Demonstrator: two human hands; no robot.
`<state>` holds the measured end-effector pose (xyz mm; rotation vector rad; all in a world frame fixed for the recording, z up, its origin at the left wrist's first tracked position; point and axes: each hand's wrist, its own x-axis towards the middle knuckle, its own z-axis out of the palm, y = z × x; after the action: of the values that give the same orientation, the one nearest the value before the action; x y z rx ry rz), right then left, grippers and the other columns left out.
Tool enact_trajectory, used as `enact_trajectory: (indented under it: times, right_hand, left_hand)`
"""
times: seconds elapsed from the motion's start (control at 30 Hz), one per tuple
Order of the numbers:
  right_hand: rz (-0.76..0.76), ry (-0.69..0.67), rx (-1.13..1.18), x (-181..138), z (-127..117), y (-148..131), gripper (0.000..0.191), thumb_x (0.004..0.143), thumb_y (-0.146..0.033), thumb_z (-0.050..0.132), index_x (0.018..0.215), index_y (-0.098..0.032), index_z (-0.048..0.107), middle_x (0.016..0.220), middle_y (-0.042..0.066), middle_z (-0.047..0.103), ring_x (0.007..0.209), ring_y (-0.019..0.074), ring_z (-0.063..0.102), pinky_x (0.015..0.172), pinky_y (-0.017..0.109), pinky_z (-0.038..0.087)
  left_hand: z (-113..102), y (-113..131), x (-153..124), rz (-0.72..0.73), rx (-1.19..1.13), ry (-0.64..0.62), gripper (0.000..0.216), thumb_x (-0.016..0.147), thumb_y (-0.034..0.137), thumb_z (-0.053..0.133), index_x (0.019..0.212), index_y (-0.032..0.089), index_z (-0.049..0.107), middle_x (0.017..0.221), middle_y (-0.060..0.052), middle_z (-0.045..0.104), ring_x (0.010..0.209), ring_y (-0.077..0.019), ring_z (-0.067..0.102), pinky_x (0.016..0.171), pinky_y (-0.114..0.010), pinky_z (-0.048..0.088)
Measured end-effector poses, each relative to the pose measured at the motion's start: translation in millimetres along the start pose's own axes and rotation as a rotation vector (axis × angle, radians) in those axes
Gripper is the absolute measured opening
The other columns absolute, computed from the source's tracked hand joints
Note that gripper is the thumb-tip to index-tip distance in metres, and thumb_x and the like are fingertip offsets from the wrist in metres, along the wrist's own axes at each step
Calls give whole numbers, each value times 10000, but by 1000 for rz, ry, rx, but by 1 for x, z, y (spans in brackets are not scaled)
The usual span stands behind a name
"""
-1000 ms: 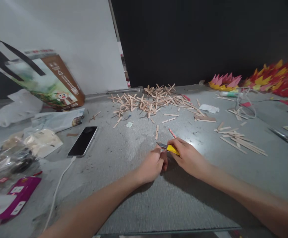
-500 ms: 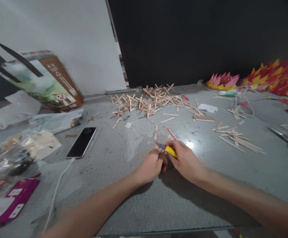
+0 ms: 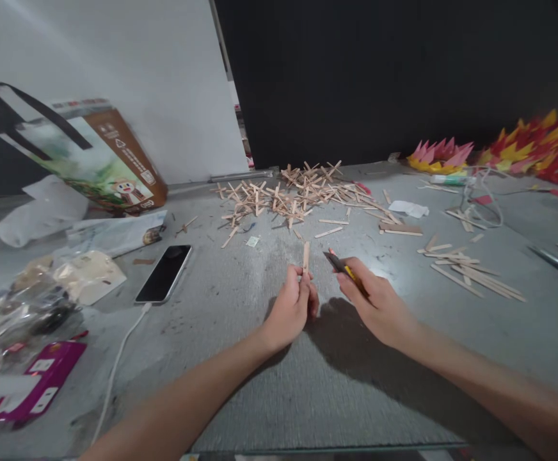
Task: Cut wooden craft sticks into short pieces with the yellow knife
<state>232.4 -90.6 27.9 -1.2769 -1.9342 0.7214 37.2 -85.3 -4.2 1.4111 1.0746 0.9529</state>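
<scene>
My left hand (image 3: 292, 304) is closed on a flat wooden craft stick (image 3: 306, 255), which points away from me out of its fingers. The stick's near end is hidden in the grip. To its right, my right hand (image 3: 375, 301) wraps round a yellow utility knife (image 3: 354, 276), its dark blade tip aimed up and left toward the stick but apart from it. A thin reddish-striped piece (image 3: 331, 251) shows just behind the blade. Farther back lies a heap of wooden sticks (image 3: 288, 195), many crossed over each other.
Loose sticks (image 3: 475, 272) lie to the right, near scissors (image 3: 555, 261). Pink and yellow paper pieces (image 3: 439, 157) stand at the back right. At left are a phone (image 3: 164, 274) on a white cable, a purple package (image 3: 39, 381), plastic wrappers and a printed bag (image 3: 111, 160).
The knife has moved right, away from the left hand, and its blade has lifted off the stick. More of the stick now shows raised in the left fingers. The view has shifted slightly.
</scene>
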Motion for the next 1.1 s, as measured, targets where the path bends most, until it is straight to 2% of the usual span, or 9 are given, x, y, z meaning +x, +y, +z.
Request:
enact_trajectory:
  times: [0.1, 0.23, 0.3, 0.6, 0.93, 1.1]
  right_hand:
    - [65, -99, 118, -2, 3, -5, 296, 1080, -465, 422, 878, -252, 458, 645, -54, 514, 508, 123, 511, 506, 254, 409]
    - [352, -272, 472, -5, 10, -14, 346, 1044, -557, 423, 865, -260, 415, 592, -91, 532, 325, 100, 490, 302, 208, 356]
    - [418, -301, 579, -7, 13, -16, 369, 1022, -589, 452, 863, -258, 414, 604, -97, 543, 314, 100, 516, 269, 196, 372]
    - [416, -322, 592, -9, 17, -11, 404, 1033, -620, 436, 872, -250, 431, 623, -101, 527, 316, 89, 529, 249, 173, 380]
    - [392, -290, 499, -9, 20, -11, 404, 1037, -619, 425, 864, -254, 436, 609, -90, 529, 302, 85, 508, 239, 170, 370]
    - [444, -331, 577, -14, 27, -13, 377, 1032, -625, 422, 908, -269, 435, 637, -93, 548, 314, 95, 530, 248, 185, 386]
  left_hand:
    - [-2, 1, 2, 6, 61, 12, 298, 1099, 529, 264, 1035, 249, 343, 583, 89, 531, 495, -119, 494, 564, -238, 408]
    - [-4, 5, 0, 37, 130, -13, 345, 1096, 549, 257, 1125, 237, 400, 609, 77, 560, 507, -125, 513, 574, -248, 421]
    - [-3, 6, -1, 47, 164, -18, 353, 1097, 547, 254, 1127, 235, 418, 610, 74, 563, 521, -132, 531, 587, -257, 428]
    - [-2, 7, -3, 54, 248, -16, 326, 1100, 524, 267, 978, 246, 387, 623, 64, 572, 561, -146, 549, 619, -277, 424]
    - [0, 5, -4, 35, 299, 15, 322, 1095, 515, 288, 1005, 244, 435, 664, 46, 607, 596, -159, 585, 627, -278, 418]
    - [1, 1, -5, -5, 407, 29, 320, 1101, 486, 263, 1019, 243, 453, 708, 20, 602, 608, -169, 575, 594, -284, 375]
